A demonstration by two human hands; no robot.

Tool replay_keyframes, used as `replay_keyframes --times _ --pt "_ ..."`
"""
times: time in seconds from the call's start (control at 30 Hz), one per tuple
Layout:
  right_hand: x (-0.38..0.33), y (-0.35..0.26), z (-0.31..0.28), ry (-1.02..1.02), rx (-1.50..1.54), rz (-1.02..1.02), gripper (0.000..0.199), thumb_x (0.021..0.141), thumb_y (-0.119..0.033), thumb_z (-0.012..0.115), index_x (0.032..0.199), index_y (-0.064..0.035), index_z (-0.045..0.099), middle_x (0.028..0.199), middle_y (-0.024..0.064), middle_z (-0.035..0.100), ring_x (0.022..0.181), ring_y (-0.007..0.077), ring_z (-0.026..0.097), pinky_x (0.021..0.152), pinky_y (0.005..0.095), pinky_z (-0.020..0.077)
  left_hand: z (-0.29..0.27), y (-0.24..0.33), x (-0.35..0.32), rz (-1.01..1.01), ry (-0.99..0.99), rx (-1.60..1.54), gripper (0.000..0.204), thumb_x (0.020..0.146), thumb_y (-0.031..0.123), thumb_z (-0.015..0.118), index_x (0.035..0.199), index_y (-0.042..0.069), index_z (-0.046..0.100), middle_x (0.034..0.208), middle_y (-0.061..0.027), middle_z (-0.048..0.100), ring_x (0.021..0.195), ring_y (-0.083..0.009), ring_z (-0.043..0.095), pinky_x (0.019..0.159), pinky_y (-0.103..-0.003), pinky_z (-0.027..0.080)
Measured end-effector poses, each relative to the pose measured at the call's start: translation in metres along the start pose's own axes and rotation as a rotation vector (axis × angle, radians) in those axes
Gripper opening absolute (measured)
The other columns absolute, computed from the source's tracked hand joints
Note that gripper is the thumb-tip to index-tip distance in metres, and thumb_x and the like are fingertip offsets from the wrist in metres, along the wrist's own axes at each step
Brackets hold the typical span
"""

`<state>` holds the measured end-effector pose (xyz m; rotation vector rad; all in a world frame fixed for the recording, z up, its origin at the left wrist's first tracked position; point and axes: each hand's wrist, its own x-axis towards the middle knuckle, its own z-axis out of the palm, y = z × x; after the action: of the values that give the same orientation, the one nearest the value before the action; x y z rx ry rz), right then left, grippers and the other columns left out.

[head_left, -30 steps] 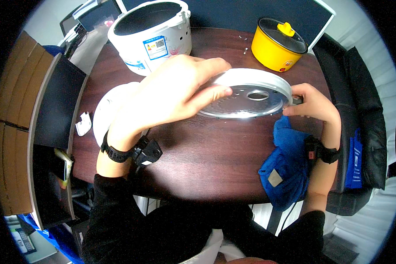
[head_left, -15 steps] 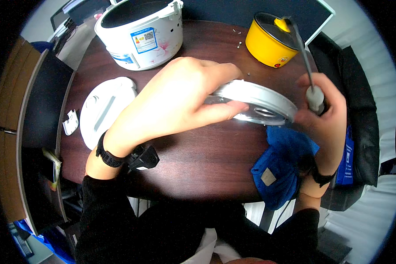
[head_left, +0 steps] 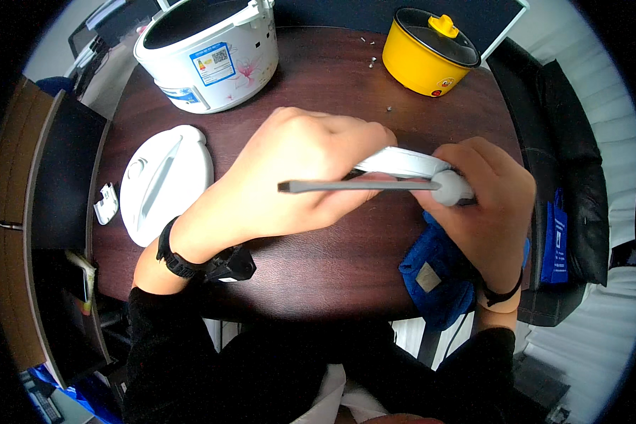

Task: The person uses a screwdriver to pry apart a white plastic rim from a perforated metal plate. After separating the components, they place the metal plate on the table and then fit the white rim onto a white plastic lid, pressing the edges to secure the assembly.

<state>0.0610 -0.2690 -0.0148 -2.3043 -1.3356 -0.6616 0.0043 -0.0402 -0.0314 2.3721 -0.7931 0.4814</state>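
My left hand (head_left: 307, 159) is closed on a round white and silver lid part (head_left: 406, 161), held above the table and seen nearly edge-on. My right hand (head_left: 495, 198) grips a flat-blade screwdriver (head_left: 360, 186) by its pale handle. The shaft points left, passing in front of the lid part and my left fingers. The right fingers also meet the right end of the lid part. Much of the part is hidden behind both hands and the shaft. A white oval cover (head_left: 194, 159) lies on the table left of my left forearm.
A white rice cooker body (head_left: 258, 74) stands open at the far left, a yellow pot (head_left: 420, 67) at the far right. Small screws (head_left: 372, 62) lie between them. A blue cloth (head_left: 427, 297), a black object (head_left: 239, 266) and a small white plastic piece (head_left: 107, 203) are nearer.
The screwdriver has swung from pointing up and away to pointing left. My right hand has moved left onto the lid part, which has tilted from showing its underside to nearly edge-on.
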Motion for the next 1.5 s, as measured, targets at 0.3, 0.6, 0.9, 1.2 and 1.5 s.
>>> replay_keyframes --times 0.3,0.6,0.9,1.2,1.5 --pt "0.002 0.001 0.008 0.043 0.028 -0.028 0.032 0.068 -0.019 0.085 0.091 -0.0039 0.068 0.083 0.0107 0.068 0.072 0.0230 0.069 0.060 0.0275 0.0520 0.007 0.002 -0.003 -0.011 0.116 0.042 0.027 0.079 0.018 0.073 0.097 0.000 0.065 0.077 -0.0151 0.065 0.066 -0.0328 0.065 0.059 -0.036 0.052" --pt "0.002 0.003 0.013 0.086 0.072 -0.016 0.029 0.072 -0.018 0.083 0.091 -0.0029 0.068 0.087 0.0100 0.068 0.074 0.0207 0.069 0.060 0.0257 0.0509 0.008 0.006 -0.002 0.011 0.201 0.069 0.025 0.078 0.017 0.075 0.093 -0.001 0.067 0.078 -0.0156 0.066 0.064 -0.0291 0.066 0.056 -0.032 0.051" --pt "0.012 0.034 0.017 0.201 0.365 0.001 0.033 0.072 -0.025 0.084 0.094 -0.0055 0.069 0.081 0.0065 0.065 0.071 0.0167 0.066 0.059 0.0263 0.0499 -0.015 -0.001 0.006 0.113 0.305 0.207 0.050 0.071 0.040 0.083 0.101 0.004 0.068 0.075 -0.0080 0.068 0.061 -0.0197 0.066 0.054 -0.027 0.049" --pt "0.018 0.059 0.035 0.095 0.725 0.248 0.025 0.082 -0.024 0.079 0.093 -0.0034 0.071 0.076 0.0003 0.065 0.069 0.0062 0.059 0.057 0.0206 0.0439 -0.033 -0.010 0.002 -0.258 0.320 -0.028 0.028 0.077 0.021 0.081 0.096 0.003 0.072 0.082 -0.0054 0.071 0.074 -0.0101 0.067 0.064 -0.022 0.050" --pt "0.019 0.108 0.064 -0.309 1.095 0.495 0.035 0.091 -0.039 0.067 0.103 -0.0063 0.067 0.055 -0.0034 0.049 0.043 0.0031 0.042 0.040 0.0194 0.0307 -0.043 -0.035 -0.003 -0.398 0.236 -0.192 0.029 0.085 0.024 0.076 0.101 0.001 0.068 0.084 -0.0020 0.068 0.078 -0.0069 0.063 0.066 -0.020 0.049"
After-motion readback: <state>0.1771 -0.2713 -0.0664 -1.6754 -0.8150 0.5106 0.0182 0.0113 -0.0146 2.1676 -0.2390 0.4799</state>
